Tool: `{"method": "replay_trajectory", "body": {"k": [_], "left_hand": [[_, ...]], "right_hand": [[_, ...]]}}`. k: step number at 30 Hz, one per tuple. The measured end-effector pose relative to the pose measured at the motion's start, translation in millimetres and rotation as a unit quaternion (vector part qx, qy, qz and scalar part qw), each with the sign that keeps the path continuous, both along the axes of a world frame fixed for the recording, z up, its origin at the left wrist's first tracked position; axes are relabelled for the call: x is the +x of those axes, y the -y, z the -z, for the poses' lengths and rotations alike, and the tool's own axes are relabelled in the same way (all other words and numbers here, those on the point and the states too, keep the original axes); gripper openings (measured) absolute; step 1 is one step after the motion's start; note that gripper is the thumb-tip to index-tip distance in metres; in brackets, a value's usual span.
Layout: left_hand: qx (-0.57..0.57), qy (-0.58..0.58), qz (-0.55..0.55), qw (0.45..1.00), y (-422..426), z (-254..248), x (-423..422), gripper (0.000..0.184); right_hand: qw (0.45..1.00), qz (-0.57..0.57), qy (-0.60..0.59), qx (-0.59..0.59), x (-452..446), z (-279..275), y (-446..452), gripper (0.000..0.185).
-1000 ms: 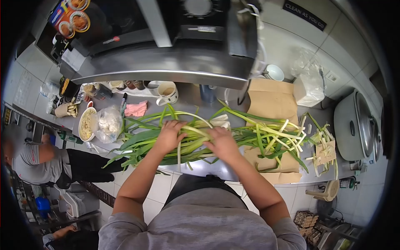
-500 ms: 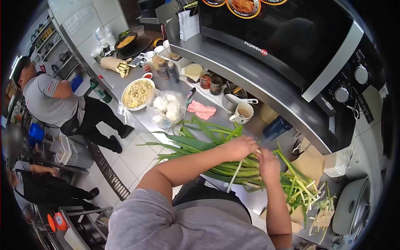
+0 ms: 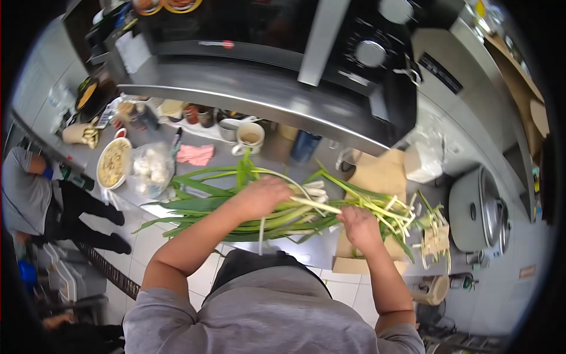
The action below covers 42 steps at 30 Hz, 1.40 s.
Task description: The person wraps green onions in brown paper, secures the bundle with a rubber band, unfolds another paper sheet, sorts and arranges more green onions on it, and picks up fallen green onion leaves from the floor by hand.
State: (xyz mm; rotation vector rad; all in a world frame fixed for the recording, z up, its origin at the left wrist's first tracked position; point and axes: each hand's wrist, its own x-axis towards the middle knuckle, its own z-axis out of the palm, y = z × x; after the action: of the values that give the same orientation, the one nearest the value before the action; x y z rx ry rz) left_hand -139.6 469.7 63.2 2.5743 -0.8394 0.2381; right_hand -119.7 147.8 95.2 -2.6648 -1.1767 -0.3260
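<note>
A pale leek stalk (image 3: 315, 205) stretches between my two hands above the counter. My left hand (image 3: 266, 197) is closed round its left part, over the leafy pile. At the stalk's right end, the fingers of my right hand (image 3: 359, 227) are pinched on it. Beneath lies a heap of leeks (image 3: 206, 203), green leaves to the left and several white ends bunched near the middle. More leek stalks and trimmings (image 3: 392, 215) lie right of my right hand, partly over brown cardboard (image 3: 377, 177).
Behind the leeks stand a mug (image 3: 250, 139), a blue container (image 3: 305, 146) and a pink cloth (image 3: 195, 154). A bag of white pieces (image 3: 151, 168) and a bowl of chopped food (image 3: 114, 165) are left. The shelf edge (image 3: 265, 106) overhangs. A co-worker (image 3: 53, 194) stands at left.
My view has turned rightward. My hands, close together before, are now apart, with the stalk stretched between them. My right hand has moved away from my left.
</note>
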Motion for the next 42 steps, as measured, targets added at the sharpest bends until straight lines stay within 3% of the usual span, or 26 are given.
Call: {"method": "replay_trajectory", "body": {"k": [2,5,6,7,8,10,11,13,14,16,17,18,20,21,22,23,24,26,27,29,30,32,35,37,39,42], "left_hand": [[-0.036,0.016,-0.052,0.998,-10.0,13.0,3.7,0.016],[-0.056,0.004,-0.132,0.990,-34.5,16.1,8.2,0.021],[-0.043,-0.036,-0.186,0.981,-37.0,12.2,12.6,0.027],[-0.043,-0.037,-0.186,0.981,-33.9,9.9,14.6,0.027],[-0.037,-0.048,-0.166,0.984,-31.0,8.3,13.9,0.029],[-0.025,-0.061,-0.147,0.987,-27.5,6.4,11.9,0.032],[0.011,-0.074,-0.094,0.993,-25.4,6.0,10.2,0.033],[0.053,-0.091,-0.033,0.994,-21.6,13.6,4.9,0.034],[0.096,-0.092,0.002,0.991,-20.2,27.5,3.2,0.036],[0.142,-0.132,0.039,0.980,-17.9,33.7,3.9,0.030],[0.146,-0.132,0.036,0.980,-16.2,35.6,8.8,0.030],[0.128,-0.116,0.020,0.985,-15.1,39.1,17.4,0.027],[0.105,-0.054,-0.013,0.993,-8.0,28.4,33.2,0.024],[0.109,-0.055,-0.011,0.992,-1.1,16.6,39.6,0.024],[0.074,-0.078,-0.053,0.993,6.3,5.3,45.6,0.024],[0.038,-0.100,-0.096,0.990,12.7,-1.3,50.1,0.024],[0.033,-0.047,-0.073,0.996,17.2,-4.5,53.3,0.024],[0.064,-0.024,-0.062,0.996,30.7,-16.7,53.3,0.024],[0.091,-0.003,-0.050,0.995,39.1,-24.9,52.2,0.024],[0.128,0.006,-0.041,0.991,56.9,-39.5,47.3,0.027],[0.100,0.040,-0.022,0.994,66.2,-43.0,44.6,0.029],[0.071,0.071,0.005,0.995,82.2,-56.9,35.8,0.039],[-0.029,0.035,-0.074,0.996,95.9,-103.8,18.9,0.050],[-0.088,0.070,-0.076,0.991,86.9,-95.7,20.1,0.063],[-0.093,-0.068,-0.138,0.984,85.0,-73.3,18.5,0.065],[-0.163,-0.141,-0.086,0.973,111.4,-40.1,24.6,0.039]], "right_hand": [[0.999,0.041,0.019,0.020,10.3,9.0,46.9,0.010],[0.946,0.309,-0.040,0.088,25.1,-3.6,154.8,0.024],[0.941,0.300,0.091,0.130,34.1,8.5,209.4,0.023],[0.899,0.388,0.167,0.114,28.7,-15.4,230.2,0.020],[0.851,0.429,0.204,0.226,30.0,-20.4,267.5,0.016],[0.784,0.477,0.276,0.287,29.0,-44.0,316.6,0.024],[0.782,0.482,0.271,0.287,33.3,-40.2,328.8,0.024],[0.735,0.610,0.270,-0.122,43.6,-28.3,342.1,0.040],[0.735,0.611,0.268,-0.120,45.2,-20.3,339.6,0.040],[0.763,0.631,0.119,-0.076,53.6,-5.4,317.6,0.050],[0.867,0.488,0.091,0.028,56.6,6.3,315.2,0.049],[0.900,0.417,0.035,0.124,62.2,27.2,291.5,0.050],[0.905,0.367,-0.043,0.210,39.5,23.1,176.0,0.036],[0.923,0.273,-0.061,0.264,40.7,63.2,153.1,0.032],[0.913,0.231,-0.149,0.302,27.0,52.6,100.1,0.026],[0.898,0.180,-0.231,0.329,10.4,29.2,52.9,0.025],[0.916,0.111,-0.200,0.330,4.1,37.4,25.0,0.032],[0.937,0.089,0.028,0.336,-6.4,8.3,-28.7,0.043],[0.936,0.091,0.031,0.339,-8.7,-11.4,-40.4,0.043],[0.955,0.117,0.185,0.202,-8.4,-43.1,-51.8,0.046],[0.954,0.123,0.187,0.199,-3.2,-37.2,-52.8,0.046],[0.968,0.072,-0.091,0.222,6.6,-17.4,-46.9,0.039],[0.990,0.048,-0.035,0.127,10.7,-63.9,-2.3,0.035],[0.977,0.083,-0.023,0.195,6.0,-93.7,35.7,0.036],[0.938,0.166,-0.033,0.302,0.8,-117.1,74.6,0.031],[0.902,0.192,-0.083,0.377,-5.1,-141.7,112.6,0.020]]}}
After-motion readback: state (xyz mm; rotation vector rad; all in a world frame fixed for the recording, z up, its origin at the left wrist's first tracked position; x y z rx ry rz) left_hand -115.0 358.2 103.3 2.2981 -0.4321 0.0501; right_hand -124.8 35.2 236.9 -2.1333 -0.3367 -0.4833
